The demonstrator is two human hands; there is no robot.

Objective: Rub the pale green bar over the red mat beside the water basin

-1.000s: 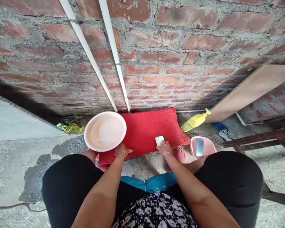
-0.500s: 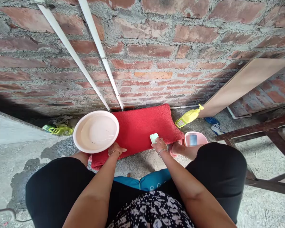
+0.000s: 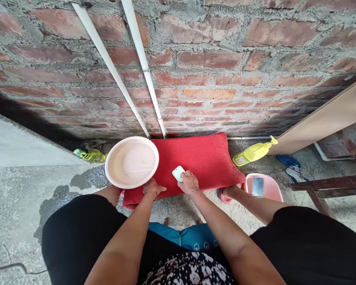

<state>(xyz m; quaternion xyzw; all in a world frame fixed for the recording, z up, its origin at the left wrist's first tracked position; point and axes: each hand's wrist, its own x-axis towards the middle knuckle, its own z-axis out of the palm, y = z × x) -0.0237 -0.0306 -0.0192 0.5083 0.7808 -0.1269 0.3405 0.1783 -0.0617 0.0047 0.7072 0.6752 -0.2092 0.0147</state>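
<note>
A red, rough-textured mat (image 3: 195, 154) lies in front of me, looking folded or layered at its near left corner. My right hand (image 3: 189, 183) is closed around a pale mint scrub brush (image 3: 178, 173), a flat oblong with a small hole at its far end. The brush's underside, against the mat, is hidden. At the mat's near edge, my left hand (image 3: 152, 187) rests with its thumb stretched out to the right; its other fingertips are partly hidden beside the basin. That pale pink basin (image 3: 112, 180) of water sits over the mat's left end.
A yellow spray bottle (image 3: 252, 153) leans at the mat's right end, near a pink tub (image 3: 274, 190). A green bottle (image 3: 91, 156) lies left of the basin. Behind are a brick wall (image 3: 207, 59) and white pipes (image 3: 142, 59). A board (image 3: 323, 114) leans at right.
My right hand has slid left across the mat with the brush, closer to the basin. My left hand stays by the basin. The whole view has shifted slightly.
</note>
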